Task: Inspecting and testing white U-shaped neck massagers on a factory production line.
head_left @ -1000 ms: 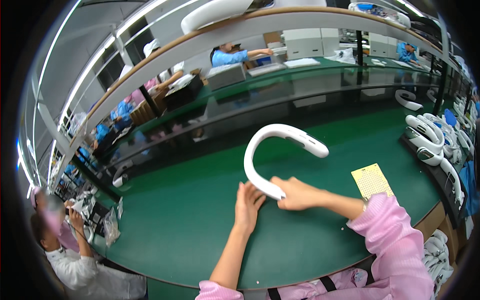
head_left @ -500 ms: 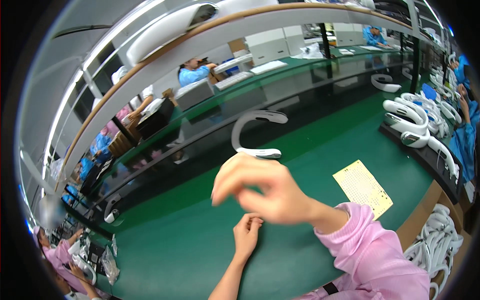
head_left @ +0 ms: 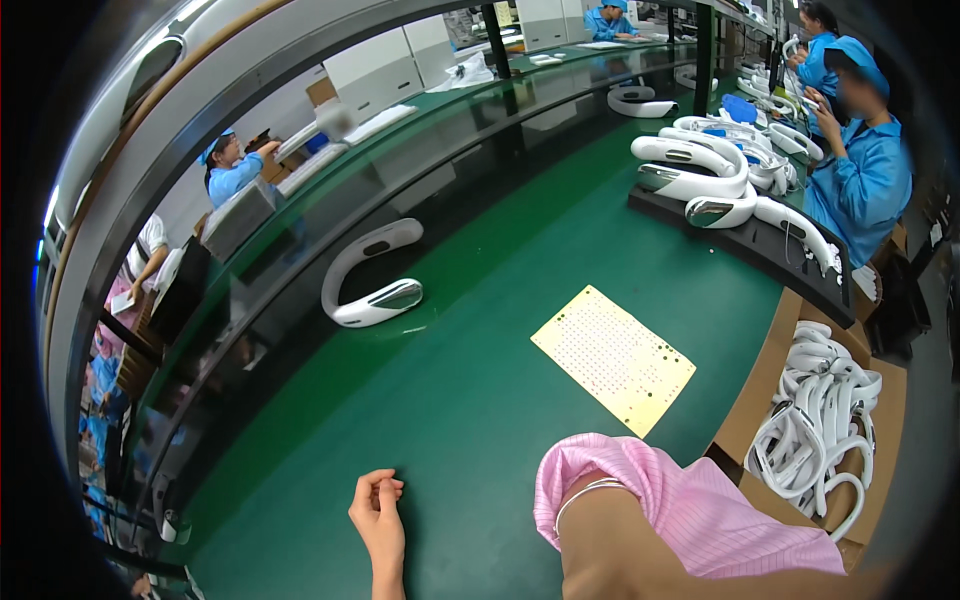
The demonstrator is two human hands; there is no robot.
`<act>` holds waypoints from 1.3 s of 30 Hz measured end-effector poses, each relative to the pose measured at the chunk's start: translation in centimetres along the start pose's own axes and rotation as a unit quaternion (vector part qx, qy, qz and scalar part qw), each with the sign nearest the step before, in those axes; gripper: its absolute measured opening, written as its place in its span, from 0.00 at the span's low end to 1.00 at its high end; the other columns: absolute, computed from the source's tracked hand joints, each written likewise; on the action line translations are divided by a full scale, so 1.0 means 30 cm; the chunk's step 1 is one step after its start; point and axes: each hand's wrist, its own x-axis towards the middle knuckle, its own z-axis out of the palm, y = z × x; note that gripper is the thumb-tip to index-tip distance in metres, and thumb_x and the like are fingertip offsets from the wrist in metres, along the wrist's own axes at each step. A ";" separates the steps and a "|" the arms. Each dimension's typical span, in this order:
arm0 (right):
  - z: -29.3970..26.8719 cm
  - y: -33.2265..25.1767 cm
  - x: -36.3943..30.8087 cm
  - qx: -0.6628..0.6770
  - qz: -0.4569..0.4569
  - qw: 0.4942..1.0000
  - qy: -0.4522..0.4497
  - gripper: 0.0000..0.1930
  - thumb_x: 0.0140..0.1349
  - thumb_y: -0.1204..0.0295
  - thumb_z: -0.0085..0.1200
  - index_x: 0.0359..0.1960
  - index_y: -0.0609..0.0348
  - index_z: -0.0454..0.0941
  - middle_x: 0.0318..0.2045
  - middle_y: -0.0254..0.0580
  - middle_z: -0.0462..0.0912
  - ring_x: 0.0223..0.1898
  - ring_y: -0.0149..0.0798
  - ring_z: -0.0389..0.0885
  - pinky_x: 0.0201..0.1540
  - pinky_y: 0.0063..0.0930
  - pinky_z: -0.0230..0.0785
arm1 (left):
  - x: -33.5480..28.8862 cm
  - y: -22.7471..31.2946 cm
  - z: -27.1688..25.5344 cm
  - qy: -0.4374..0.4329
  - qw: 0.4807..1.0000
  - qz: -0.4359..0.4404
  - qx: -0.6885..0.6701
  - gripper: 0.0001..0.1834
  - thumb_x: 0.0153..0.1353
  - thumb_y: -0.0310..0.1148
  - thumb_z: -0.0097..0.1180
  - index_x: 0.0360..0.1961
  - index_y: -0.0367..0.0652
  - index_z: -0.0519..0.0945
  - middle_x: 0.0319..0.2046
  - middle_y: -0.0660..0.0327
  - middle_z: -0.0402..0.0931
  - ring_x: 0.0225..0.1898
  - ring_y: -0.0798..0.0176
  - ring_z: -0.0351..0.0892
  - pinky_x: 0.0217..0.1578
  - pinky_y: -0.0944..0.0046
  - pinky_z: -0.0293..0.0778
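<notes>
My left hand (head_left: 378, 515) rests on the green tabletop (head_left: 470, 440), its fingers curled together, and nothing shows in them. My right forearm (head_left: 625, 545), with a silver bangle (head_left: 590, 486) and a pushed-up pink sleeve (head_left: 680, 490), bends close in front of me toward the lower right. The right hand itself is out of the picture. Just beyond that sleeve lies a flat yellow perforated board (head_left: 615, 360). Farther off, left of the board, a white C-shaped neckband device (head_left: 345, 285) lies apart from both arms.
At right, a cardboard box (head_left: 885, 440) holds many white neckbands (head_left: 815, 430). More white neckbands (head_left: 700, 170) lie on a black tray (head_left: 760, 245). A person in blue (head_left: 860, 170) sits beyond it. A dark shelf with a curved grey rail (head_left: 120, 130) borders the far left side.
The view has turned right, so the table things appear farther left and the box shows more fully. My right hand has lifted away from over the table and out of view.
</notes>
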 end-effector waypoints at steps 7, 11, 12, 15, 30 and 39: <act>-0.010 -0.003 -0.046 0.018 0.014 0.999 0.028 0.13 0.44 0.82 0.45 0.32 0.61 0.78 0.35 0.41 0.77 0.42 0.40 0.72 0.44 0.31 0.66 | 0.006 0.004 0.000 -0.005 1.000 -0.007 0.002 0.07 0.60 0.25 0.47 0.35 0.34 0.77 0.25 0.60 0.77 0.28 0.71 0.74 0.33 0.72 0.71; -0.017 0.011 -0.050 0.034 0.021 0.999 0.036 0.13 0.44 0.82 0.45 0.33 0.61 0.78 0.36 0.41 0.77 0.42 0.41 0.72 0.44 0.32 0.67 | 0.006 0.004 -0.011 -0.006 1.000 -0.007 0.010 0.07 0.61 0.25 0.47 0.35 0.34 0.77 0.26 0.60 0.78 0.28 0.71 0.75 0.33 0.72 0.72; -0.025 0.013 -0.051 0.034 0.023 0.998 0.041 0.13 0.44 0.82 0.45 0.33 0.61 0.78 0.36 0.41 0.77 0.42 0.41 0.72 0.44 0.32 0.67 | 0.006 0.010 -0.010 -0.008 1.000 -0.009 0.012 0.07 0.61 0.25 0.47 0.35 0.34 0.77 0.26 0.60 0.78 0.28 0.71 0.75 0.33 0.71 0.72; -0.018 0.021 -0.056 0.043 0.031 0.997 0.048 0.13 0.45 0.81 0.46 0.33 0.61 0.78 0.36 0.41 0.77 0.43 0.41 0.72 0.44 0.32 0.67 | -0.002 -0.002 -0.016 -0.008 1.000 -0.003 0.013 0.07 0.61 0.26 0.48 0.35 0.35 0.77 0.26 0.60 0.78 0.30 0.71 0.76 0.34 0.71 0.72; -0.024 0.061 -0.049 0.079 0.079 0.991 0.069 0.13 0.46 0.80 0.47 0.35 0.61 0.77 0.38 0.43 0.77 0.44 0.42 0.72 0.44 0.33 0.67 | 0.000 -0.015 -0.023 -0.024 0.998 0.017 0.049 0.07 0.61 0.27 0.49 0.37 0.37 0.77 0.29 0.59 0.78 0.30 0.67 0.78 0.32 0.68 0.73; -0.026 0.068 -0.056 0.083 0.087 0.990 0.070 0.13 0.47 0.79 0.47 0.36 0.61 0.77 0.39 0.43 0.76 0.45 0.43 0.72 0.45 0.34 0.68 | 0.006 -0.008 -0.021 -0.034 0.999 0.000 0.039 0.08 0.62 0.27 0.47 0.38 0.37 0.77 0.28 0.62 0.77 0.31 0.71 0.74 0.35 0.70 0.71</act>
